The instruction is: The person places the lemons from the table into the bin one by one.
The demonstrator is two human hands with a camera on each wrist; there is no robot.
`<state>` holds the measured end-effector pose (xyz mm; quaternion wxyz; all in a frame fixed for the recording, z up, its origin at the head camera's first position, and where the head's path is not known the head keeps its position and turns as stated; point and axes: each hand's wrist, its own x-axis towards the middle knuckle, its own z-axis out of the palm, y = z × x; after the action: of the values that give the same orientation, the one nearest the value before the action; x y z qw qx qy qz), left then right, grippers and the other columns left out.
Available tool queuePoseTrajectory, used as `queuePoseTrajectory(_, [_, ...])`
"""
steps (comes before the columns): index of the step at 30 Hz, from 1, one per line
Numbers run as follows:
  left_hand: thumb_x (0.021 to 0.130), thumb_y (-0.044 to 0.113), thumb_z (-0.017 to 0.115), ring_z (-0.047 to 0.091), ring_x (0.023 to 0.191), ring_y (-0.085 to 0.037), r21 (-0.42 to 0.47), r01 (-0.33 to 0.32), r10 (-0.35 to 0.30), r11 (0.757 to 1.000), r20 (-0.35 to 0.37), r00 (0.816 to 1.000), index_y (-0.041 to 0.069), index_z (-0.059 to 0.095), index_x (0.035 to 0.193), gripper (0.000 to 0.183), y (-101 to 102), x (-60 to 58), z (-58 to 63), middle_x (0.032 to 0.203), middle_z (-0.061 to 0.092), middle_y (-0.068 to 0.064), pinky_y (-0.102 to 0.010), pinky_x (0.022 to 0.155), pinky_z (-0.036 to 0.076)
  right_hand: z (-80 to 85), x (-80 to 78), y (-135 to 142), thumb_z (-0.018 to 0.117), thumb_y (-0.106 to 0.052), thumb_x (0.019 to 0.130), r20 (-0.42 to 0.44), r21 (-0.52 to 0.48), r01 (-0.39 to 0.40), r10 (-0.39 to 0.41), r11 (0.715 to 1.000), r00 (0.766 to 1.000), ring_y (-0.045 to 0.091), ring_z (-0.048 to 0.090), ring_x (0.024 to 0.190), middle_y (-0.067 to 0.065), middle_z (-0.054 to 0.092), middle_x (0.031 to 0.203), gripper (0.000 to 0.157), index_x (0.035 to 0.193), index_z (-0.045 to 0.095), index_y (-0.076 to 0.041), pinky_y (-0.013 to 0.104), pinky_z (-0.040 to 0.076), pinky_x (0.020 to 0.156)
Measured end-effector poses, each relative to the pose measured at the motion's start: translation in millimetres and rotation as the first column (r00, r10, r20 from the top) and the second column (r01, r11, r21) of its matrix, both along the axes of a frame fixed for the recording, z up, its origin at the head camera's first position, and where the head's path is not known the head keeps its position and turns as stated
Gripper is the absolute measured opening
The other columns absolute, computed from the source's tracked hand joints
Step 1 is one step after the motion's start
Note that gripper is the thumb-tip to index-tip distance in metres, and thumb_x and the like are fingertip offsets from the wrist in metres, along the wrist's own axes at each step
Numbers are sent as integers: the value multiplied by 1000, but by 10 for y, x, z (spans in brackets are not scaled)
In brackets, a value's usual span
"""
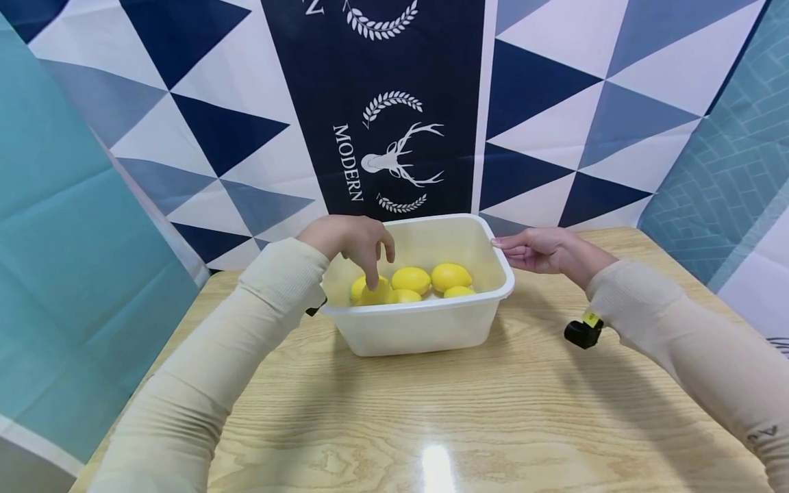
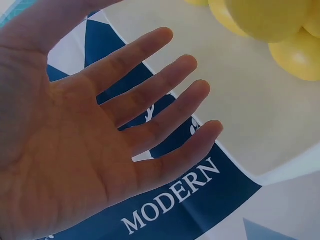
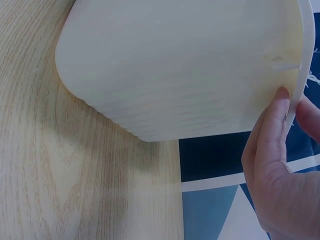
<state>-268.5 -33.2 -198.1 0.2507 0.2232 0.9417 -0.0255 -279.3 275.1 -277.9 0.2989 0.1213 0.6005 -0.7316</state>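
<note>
A white plastic tub [image 1: 425,325] stands on the table, with several yellow lemons [image 1: 411,280] in it. Over the tub's left side is my left hand [image 1: 354,239], its fingers spread and relaxed with nothing held. In the left wrist view the open palm [image 2: 65,145] faces the camera, apart from the lemons [image 2: 270,20] at the upper right. My right hand [image 1: 542,250] pinches the tub's right rim. The right wrist view shows the right hand's fingers [image 3: 272,130] against the outer wall [image 3: 175,65] under the rim, with the thumb at the rim's other side.
The wooden table [image 1: 394,411] reaches toward the camera in front of the tub. Close behind the tub hangs a patterned cloth [image 1: 394,109] with triangles and a deer print. Teal cloth hangs on the left [image 1: 74,239] and right [image 1: 733,171].
</note>
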Motion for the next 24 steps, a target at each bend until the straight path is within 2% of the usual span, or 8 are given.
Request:
queuePoseTrajectory(10, [82,28,74,53,126,-25,20,114,-110,993,-136,985,21,61,127,48,-174,75,54,136,59,-8,-45,105,49,10,15,11,65,-9,93,10,-14,3,-3,1000,1000,10,74,72,2,76,75,17,78,73,-11,21,61,74])
queuePoseTrajectory(17, [86,25,70,51,130,-29,122,105,-79,987,-202,976,19,59,131,47,-420,167,73,140,57,-8,-47,105,49,19,17,6,67,-8,92,-3,-3,1,-1,1000,1000,9,74,72,2,76,75,16,78,73,-11,21,61,74])
queuePoseTrajectory(24, [87,22,67,52,130,-33,181,111,-64,977,-246,967,15,58,132,46,-680,235,72,140,57,-9,-51,106,48,27,14,-7,66,-8,92,-14,17,-23,23,1000,1000,7,73,74,1,76,76,16,78,72,-10,19,60,75])
